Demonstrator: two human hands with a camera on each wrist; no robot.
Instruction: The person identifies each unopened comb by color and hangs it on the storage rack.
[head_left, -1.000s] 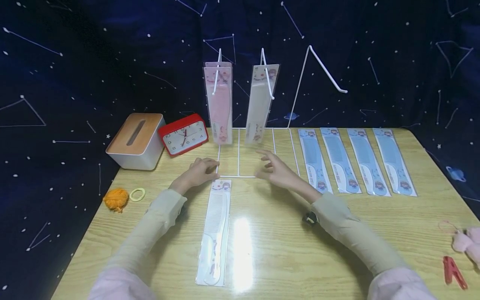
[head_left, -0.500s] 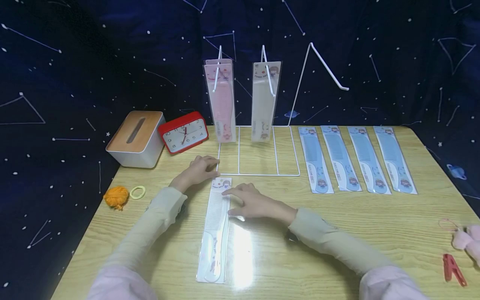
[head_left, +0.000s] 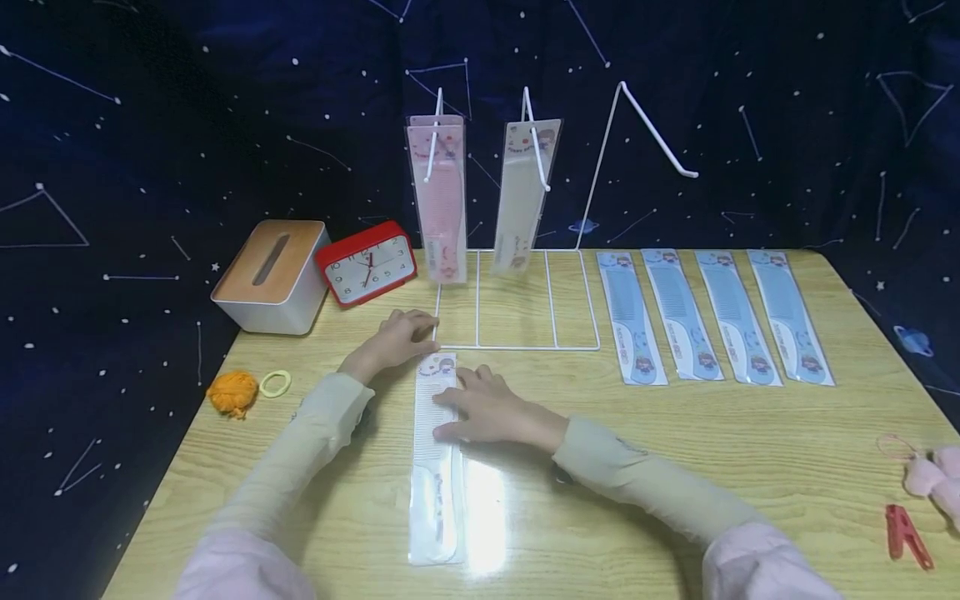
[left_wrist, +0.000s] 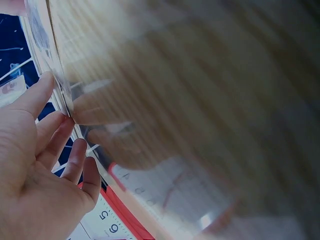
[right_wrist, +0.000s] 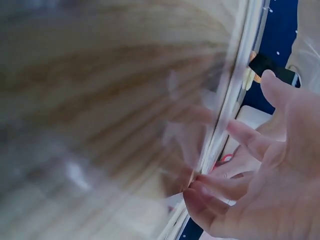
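Note:
A white comb in a clear packet lies lengthways on the wooden table in front of me. My right hand rests on the packet's upper part, its fingertips touching the packet's right edge. My left hand lies on the table with loosely bent fingers, touching the front left corner of the white wire rack. A pink comb packet and a white comb packet hang on two of the rack's hooks. The third hook is bare.
Several blue comb packets lie side by side right of the rack. A tissue box and a red clock stand at the back left. An orange yarn ball and a yellow hair tie lie left; a red peg and pink plush lie right.
My right hand came down and left from the rack's base onto the white comb packet. The packet's near end swung slightly right. The left hand stayed put.

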